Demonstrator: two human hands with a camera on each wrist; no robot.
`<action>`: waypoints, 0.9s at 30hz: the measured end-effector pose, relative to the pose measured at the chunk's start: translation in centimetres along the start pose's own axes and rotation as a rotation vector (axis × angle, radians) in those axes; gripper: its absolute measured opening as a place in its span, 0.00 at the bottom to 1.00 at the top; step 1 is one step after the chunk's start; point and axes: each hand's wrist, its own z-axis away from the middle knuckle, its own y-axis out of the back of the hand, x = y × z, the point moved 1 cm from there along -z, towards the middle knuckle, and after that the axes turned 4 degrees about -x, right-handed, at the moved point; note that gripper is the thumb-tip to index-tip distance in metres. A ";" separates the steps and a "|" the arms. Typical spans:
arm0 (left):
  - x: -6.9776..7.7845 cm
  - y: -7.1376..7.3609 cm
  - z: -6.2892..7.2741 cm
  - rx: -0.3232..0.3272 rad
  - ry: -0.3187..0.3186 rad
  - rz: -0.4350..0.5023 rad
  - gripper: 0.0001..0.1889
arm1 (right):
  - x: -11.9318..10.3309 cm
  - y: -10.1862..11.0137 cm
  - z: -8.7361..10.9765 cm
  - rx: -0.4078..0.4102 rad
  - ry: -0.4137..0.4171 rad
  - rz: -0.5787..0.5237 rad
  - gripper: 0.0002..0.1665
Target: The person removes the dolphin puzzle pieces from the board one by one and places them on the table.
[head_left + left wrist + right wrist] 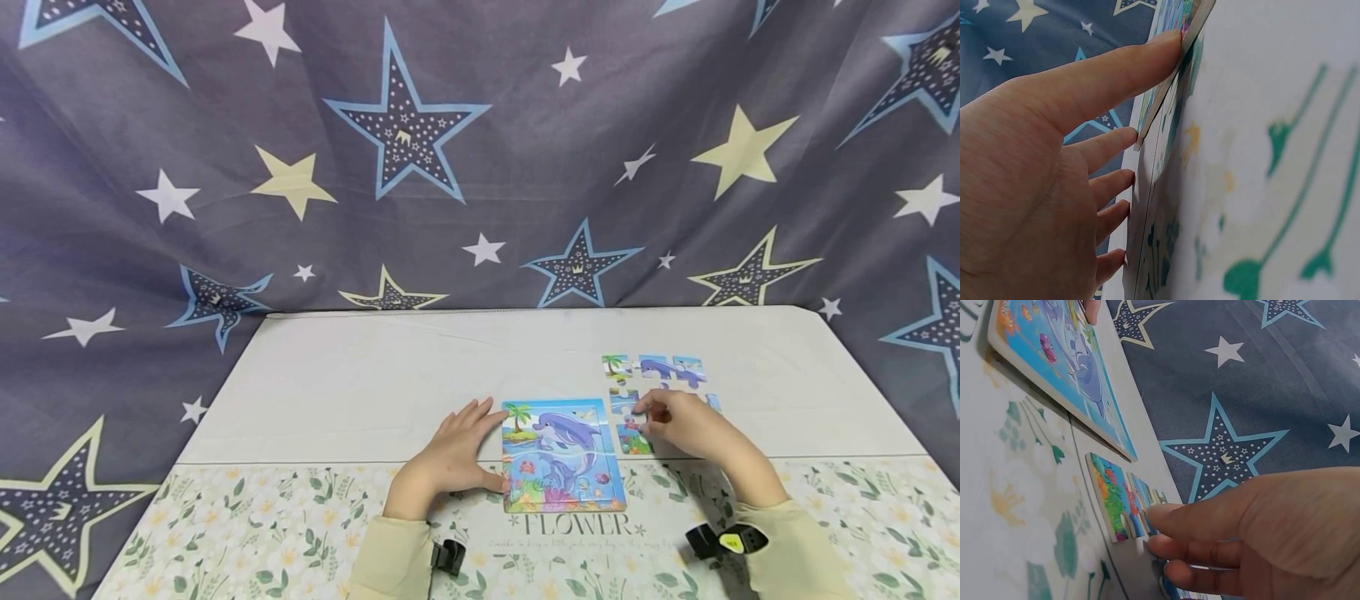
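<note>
A square dolphin puzzle board (562, 458) lies flat on the table, its printed picture facing up. My left hand (455, 454) holds steady at the board's left side, fingers extended, with the thumb (1169, 53) on its edge near the front and the index fingertip by its upper corner. To the right of the board, my right hand (686, 423) is over loose puzzle pieces (636, 439). Thumb and index finger pinch a small puzzle piece (1138, 526) there, mostly hidden by the fingers. Other dolphin pieces (656, 367) lie behind this hand.
The loose pieces form a spaced-out group, including a palm tree piece (616, 365) at its far left. Under the board, a flowered cloth (300, 533) covers the table's front, with plain white (420, 358) behind. A star-patterned curtain (480, 217) hangs at the back.
</note>
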 end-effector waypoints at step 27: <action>0.2 0.1 0.1 -0.003 0.005 -0.010 0.52 | -5.1 -2.7 -0.6 -0.067 0.181 -0.057 0.10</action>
